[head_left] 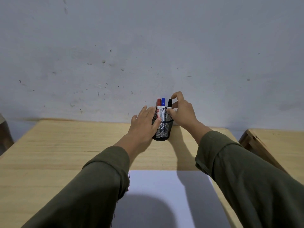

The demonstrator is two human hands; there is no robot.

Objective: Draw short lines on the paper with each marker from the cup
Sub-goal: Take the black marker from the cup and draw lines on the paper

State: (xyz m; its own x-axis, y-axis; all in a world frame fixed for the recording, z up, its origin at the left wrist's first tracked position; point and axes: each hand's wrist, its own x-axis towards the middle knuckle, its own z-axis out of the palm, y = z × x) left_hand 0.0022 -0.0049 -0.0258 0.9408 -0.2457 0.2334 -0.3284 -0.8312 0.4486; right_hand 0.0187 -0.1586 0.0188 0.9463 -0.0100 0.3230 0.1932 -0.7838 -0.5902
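Observation:
A black mesh cup point(165, 129) stands at the far edge of the wooden desk, against the wall. Three capped markers stand upright in it: a red marker point(158, 106), a blue marker point(163, 105) and a black marker point(169, 102). My left hand point(144, 124) grips the cup's left side, thumb across its front. My right hand point(182, 111) pinches the black marker between thumb and fingers, with the index finger raised above the cap. The white paper point(164, 183) lies near me, with short red, blue and dark dashes point(129, 178) along its left edge, partly hidden by my left sleeve.
The wooden desk point(65, 153) ends at a grey marked wall point(148, 55). A second wooden table point(276, 145) stands to the right across a narrow gap. A dark object point(5, 129) shows at the left edge.

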